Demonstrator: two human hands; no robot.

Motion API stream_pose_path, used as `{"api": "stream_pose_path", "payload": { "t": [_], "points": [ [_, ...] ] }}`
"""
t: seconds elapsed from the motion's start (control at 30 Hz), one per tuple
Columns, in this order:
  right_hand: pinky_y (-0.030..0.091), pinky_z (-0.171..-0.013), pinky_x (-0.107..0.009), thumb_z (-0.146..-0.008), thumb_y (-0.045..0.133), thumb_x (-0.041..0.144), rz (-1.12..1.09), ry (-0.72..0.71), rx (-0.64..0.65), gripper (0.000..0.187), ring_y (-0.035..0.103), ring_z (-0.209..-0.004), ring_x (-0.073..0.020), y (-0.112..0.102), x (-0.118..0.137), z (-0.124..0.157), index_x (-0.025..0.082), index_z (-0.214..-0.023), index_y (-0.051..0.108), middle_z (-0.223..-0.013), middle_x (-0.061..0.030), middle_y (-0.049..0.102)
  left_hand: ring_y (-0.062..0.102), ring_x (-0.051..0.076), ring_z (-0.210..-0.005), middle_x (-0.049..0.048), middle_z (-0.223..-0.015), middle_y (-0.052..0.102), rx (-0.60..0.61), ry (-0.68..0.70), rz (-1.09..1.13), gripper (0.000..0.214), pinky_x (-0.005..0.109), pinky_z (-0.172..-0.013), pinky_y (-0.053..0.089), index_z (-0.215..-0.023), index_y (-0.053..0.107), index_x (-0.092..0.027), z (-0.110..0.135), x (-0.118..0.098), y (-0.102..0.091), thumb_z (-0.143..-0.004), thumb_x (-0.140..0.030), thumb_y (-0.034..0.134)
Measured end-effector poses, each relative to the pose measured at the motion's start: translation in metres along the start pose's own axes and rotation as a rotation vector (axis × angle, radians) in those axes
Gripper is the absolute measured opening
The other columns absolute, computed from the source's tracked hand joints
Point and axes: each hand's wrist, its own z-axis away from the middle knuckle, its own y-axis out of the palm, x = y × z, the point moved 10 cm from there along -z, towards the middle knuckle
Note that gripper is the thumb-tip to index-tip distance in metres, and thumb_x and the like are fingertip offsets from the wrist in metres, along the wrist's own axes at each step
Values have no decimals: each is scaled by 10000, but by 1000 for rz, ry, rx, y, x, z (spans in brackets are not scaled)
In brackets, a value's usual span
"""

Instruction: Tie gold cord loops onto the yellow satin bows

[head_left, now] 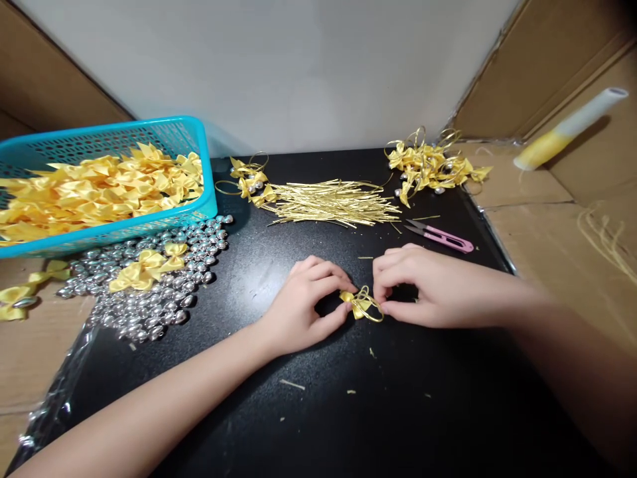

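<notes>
Over the middle of the black table, my left hand [309, 307] pinches a yellow ribbon bow [359, 307] between thumb and fingertips. A gold cord [377, 317] loops out from the bow's right side. My right hand [411, 285] has thumb and index finger closed on that cord. Whether a silver bead sits in the bow is hidden by the fingers. Beyond my hands lies a bundle of cut gold cords [338, 202]. Pink thread snips [440, 237] rest just past my right hand.
A blue basket [206, 172] full of yellow bows [99, 192] stands at the left, with silver beads [149, 312] spread before it. Looped bows [432, 162] are heaped at the back right, and a few more [251, 182] lie back left. A tube [570, 129] lies on cardboard at right.
</notes>
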Motion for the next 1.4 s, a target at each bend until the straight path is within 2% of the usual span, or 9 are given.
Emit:
{"api": "stream_pose_path", "payload": {
  "t": [0.3,0.7,0.87,1.0,1.17,1.27,1.4],
  "points": [
    [369,-832,-314,-847,603,205,-16,0,27,113,581,-847,-155,6,0,-2,204,-774,689,-817,5,661,592,234,-939,75,-1009,698,-47,-26,-28,152,420,-842,439,-976,679,-188,2,5,-6,-864,-224,581],
    [380,-815,-317,-862,589,212,-20,0,52,122,578,-839,-165,13,-5,-3,210,-806,697,-822,-8,663,600,225,-950,73,-1027,683,-82,4,-7,169,402,-849,444,-998,640,-189,3,0,-10,-833,-211,609],
    [381,-822,-310,-872,587,216,-31,0,75,124,581,-840,-157,17,-6,-5,215,-812,696,-826,4,661,569,199,-846,52,-896,633,-218,113,-76,33,359,-776,423,-807,653,-185,6,-11,-26,-789,-198,678],
    [387,-813,-305,-873,591,197,-34,-1,85,123,586,-830,-154,18,-6,-6,217,-820,700,-819,7,666,526,182,-777,35,-831,594,-227,163,-172,61,340,-718,398,-862,720,-225,8,-17,-24,-819,-261,697],
    [409,-779,-282,-878,580,163,-81,-28,60,144,598,-815,-149,12,0,-7,199,-799,695,-815,-5,673,483,150,-684,9,-707,560,-345,260,-348,95,303,-645,366,-792,708,-228,12,-31,-26,-858,-289,679],
    [415,-778,-274,-885,575,157,-100,-39,51,151,598,-810,-143,10,4,-8,191,-793,690,-813,-3,673,466,147,-659,2,-661,548,-390,278,-378,133,303,-625,349,-751,699,-220,13,-34,-27,-851,-309,692],
    [415,-771,-273,-883,579,150,-106,-49,42,149,596,-807,-142,10,5,-8,194,-802,697,-808,0,672,454,152,-666,1,-643,551,-381,292,-377,146,310,-618,322,-750,697,-212,12,-34,-24,-851,-318,695]
  ]
}}
